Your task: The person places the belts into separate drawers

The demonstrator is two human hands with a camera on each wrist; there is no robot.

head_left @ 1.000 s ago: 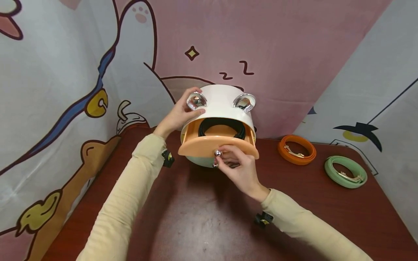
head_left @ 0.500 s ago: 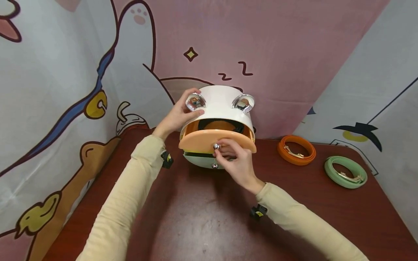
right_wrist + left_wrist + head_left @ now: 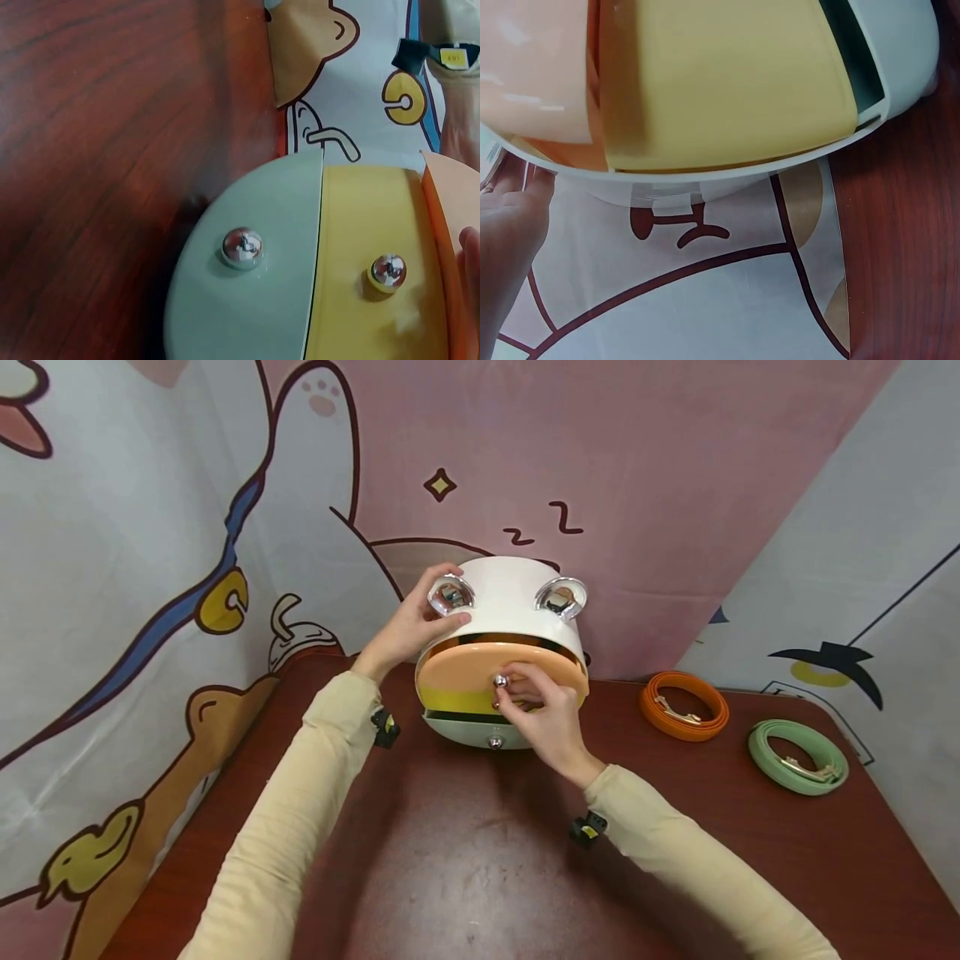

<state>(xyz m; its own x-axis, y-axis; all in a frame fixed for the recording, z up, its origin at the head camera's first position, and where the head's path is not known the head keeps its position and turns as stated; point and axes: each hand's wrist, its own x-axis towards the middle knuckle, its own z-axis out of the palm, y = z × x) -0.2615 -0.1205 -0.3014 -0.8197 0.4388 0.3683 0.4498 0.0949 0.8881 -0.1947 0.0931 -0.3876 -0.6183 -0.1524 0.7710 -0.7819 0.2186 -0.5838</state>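
A rounded drawer box (image 3: 506, 597) with a white top and two shiny silver eyes stands at the back of the table. My left hand (image 3: 408, 628) grips it around the left silver eye (image 3: 452, 594), thumb on the front of the white top. With thumb and fingers, my right hand (image 3: 551, 717) pinches the silver knob (image 3: 500, 680) of the orange drawer (image 3: 453, 670). That drawer sticks out slightly, with a dark gap above its front. Below it are the yellow drawer (image 3: 349, 217) and the green drawer (image 3: 277, 292), which juts a little forward in the left wrist view.
On the right of the table lie a coiled orange belt (image 3: 684, 706) and a coiled green belt (image 3: 798, 757), both with metal buckles. Cartoon-printed cloth (image 3: 637, 460) hangs close behind the box. The tabletop (image 3: 465, 860) is dark red-brown.
My right hand has moved the orange drawer back into the box, and the coiled black belt inside it has gone out of sight. The yellow drawer front has come into view. My left hand stays put.
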